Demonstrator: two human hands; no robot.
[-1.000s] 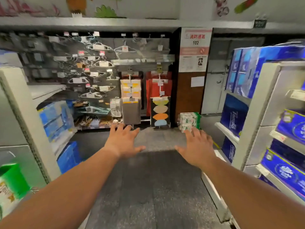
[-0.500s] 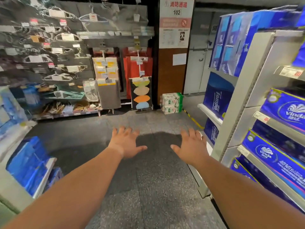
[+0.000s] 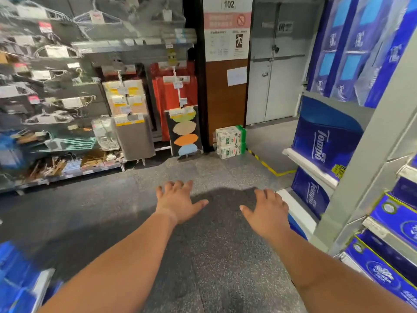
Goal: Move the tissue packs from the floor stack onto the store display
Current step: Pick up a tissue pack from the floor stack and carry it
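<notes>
Two stacked white-and-green tissue packs (image 3: 230, 142), plastic-wrapped, on floor (image 3: 203, 256)

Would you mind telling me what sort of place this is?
Most likely a retail store aisle: shelves of blue tissue packs on the right, tagged clothes hangers on a wall rack, and a fire-exit sign on the pillar.

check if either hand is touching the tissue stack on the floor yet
Apart. The head view shows both the left hand and right hand open and empty, with a wide stretch of bare floor between them and the tissue stack by the pillar.
</notes>
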